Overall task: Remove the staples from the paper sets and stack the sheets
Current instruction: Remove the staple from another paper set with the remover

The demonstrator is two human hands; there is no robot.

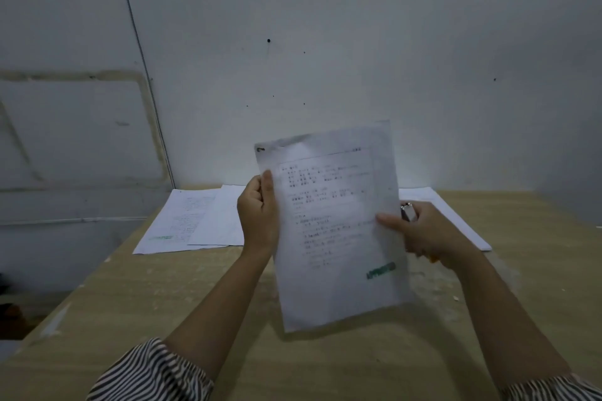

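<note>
Nearest, two striped sleeves (pixel 153 371) are seen at the bottom edge, with bare forearms reaching up from them over a pale wooden table (pixel 136 303). Between the two hands a paper set (pixel 338 231) is held up off the table, tilted a little with its top leaning to the right, printed side toward the camera; a green stamp (pixel 381 270) is visible near its lower right, just below the right hand.

The left hand (pixel 259 212) is closed around the left edge of the paper set, the thumb laid along the front of the sheet and the fingers curled behind it. Above that hand, at the top left corner of the set, a small dark staple (pixel 260 149) can be made out — the corner looks slightly bent there.

The right hand (pixel 423 233) is also closed on the set, at its right edge, with the thumb pressed onto the front. In the same hand a small metal tool (pixel 408 212) is gripped, its shiny tip sticking up beside the paper; what kind of tool it is cannot be told.

Beyond the left hand, loose sheets (pixel 192 221) are lying flat on the table, overlapping each other. Beyond the right hand another flat pile of paper (pixel 456 212) is partly hidden by the hand and the raised set. Farthest back, a plain grey-white wall (pixel 325 42) is seen — a few small dark marks are scattered on it.
</note>
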